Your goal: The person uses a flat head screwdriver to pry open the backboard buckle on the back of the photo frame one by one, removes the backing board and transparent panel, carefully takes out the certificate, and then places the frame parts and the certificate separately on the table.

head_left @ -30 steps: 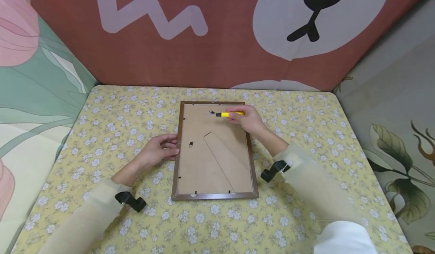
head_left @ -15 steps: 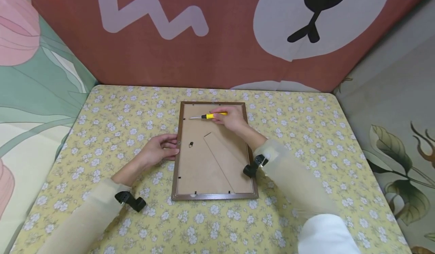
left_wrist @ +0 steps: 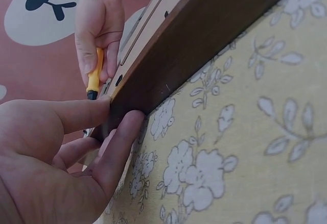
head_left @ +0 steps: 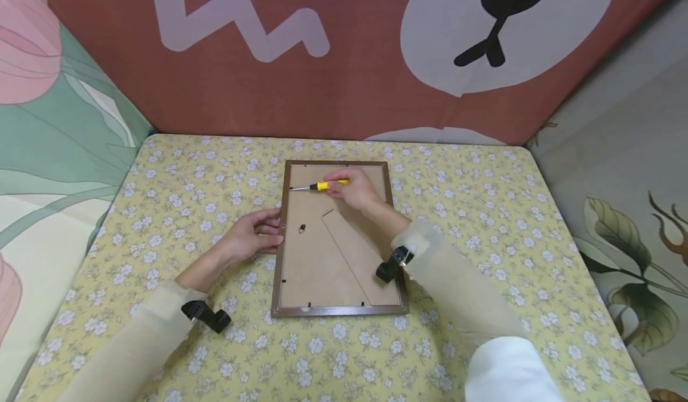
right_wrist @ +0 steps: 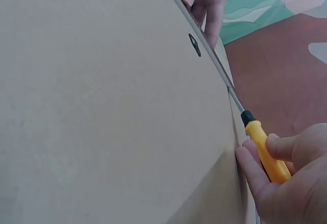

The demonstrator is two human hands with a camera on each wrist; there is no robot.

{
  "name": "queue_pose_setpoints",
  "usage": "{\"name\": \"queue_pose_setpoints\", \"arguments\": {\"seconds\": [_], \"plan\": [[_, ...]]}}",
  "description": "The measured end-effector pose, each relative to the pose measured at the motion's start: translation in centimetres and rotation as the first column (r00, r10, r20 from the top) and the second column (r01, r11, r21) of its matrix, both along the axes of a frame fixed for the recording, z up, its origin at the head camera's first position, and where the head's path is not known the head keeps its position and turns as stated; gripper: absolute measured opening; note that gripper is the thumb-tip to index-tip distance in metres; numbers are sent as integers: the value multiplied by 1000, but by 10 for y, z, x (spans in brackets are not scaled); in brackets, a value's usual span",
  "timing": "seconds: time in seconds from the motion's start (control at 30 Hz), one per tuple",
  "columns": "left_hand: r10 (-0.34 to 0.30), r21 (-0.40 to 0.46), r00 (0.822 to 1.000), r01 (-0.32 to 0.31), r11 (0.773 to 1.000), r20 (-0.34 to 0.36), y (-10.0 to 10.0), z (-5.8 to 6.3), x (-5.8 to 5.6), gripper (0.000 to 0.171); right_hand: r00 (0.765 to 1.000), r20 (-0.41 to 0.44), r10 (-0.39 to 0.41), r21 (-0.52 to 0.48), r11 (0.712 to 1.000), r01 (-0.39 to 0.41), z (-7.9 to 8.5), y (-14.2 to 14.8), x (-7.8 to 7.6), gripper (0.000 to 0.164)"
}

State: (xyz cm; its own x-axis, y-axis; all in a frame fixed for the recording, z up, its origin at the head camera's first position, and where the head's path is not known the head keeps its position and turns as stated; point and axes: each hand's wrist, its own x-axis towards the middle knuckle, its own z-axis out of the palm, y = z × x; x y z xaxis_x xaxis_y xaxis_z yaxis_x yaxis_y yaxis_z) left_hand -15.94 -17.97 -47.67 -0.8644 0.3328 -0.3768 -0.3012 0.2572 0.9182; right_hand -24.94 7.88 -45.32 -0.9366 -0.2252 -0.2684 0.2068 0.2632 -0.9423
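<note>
A brown picture frame (head_left: 344, 311) lies back side up, its tan backing board (head_left: 322, 264) facing me. My left hand (head_left: 248, 236) grips the frame's left edge; in the left wrist view, thumb and fingers (left_wrist: 120, 152) press along the brown side. My right hand (head_left: 356, 190) holds a screwdriver with a yellow handle (right_wrist: 268, 155) over the upper part of the board. Its thin metal shaft points left, the tip right at a small black tab (head_left: 291, 188) by the left edge. A black hanging loop (head_left: 302, 229) sits lower on the board.
The frame lies on a table with a yellow floral cloth (head_left: 333, 354). Several black tabs (head_left: 309, 304) line the frame's inner edge. A flat stand leg (head_left: 355, 252) runs diagonally on the board. Patterned hangings (head_left: 242, 91) rise behind and beside the table.
My right hand has moved left across the board with the screwdriver, bringing its tip to the tab at the upper left. My left hand and the frame have stayed put.
</note>
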Motion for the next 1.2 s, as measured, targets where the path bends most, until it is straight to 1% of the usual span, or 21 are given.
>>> {"name": "queue_pose_setpoints", "arguments": {"seconds": [0.33, 0.57, 0.83, 1.07, 1.2], "plan": [[-10, 3, 1000, 10, 1000, 1, 0, 0, -1, 74, 999, 12, -36, 33, 999, 36, 1, 1, 1, 22], [-3, -2, 1000, 3, 1000, 9, -1, 0, -1, 74, 1000, 13, -26, 47, 999, 26, 0, -1, 0, 22], [-13, -9, 1000, 13, 1000, 1, -1, 1, -1, 74, 999, 22, -30, 42, 999, 29, 1, -1, 0, 22], [-13, -11, 1000, 13, 1000, -1, -1, 2, -1, 74, 1000, -7, -11, 54, 999, 11, 1, -2, -1, 20], [-14, -6, 1000, 14, 1000, -3, 0, 2, -1, 74, 1000, -9, -11, 52, 999, 11, 0, -2, -1, 21]]}}
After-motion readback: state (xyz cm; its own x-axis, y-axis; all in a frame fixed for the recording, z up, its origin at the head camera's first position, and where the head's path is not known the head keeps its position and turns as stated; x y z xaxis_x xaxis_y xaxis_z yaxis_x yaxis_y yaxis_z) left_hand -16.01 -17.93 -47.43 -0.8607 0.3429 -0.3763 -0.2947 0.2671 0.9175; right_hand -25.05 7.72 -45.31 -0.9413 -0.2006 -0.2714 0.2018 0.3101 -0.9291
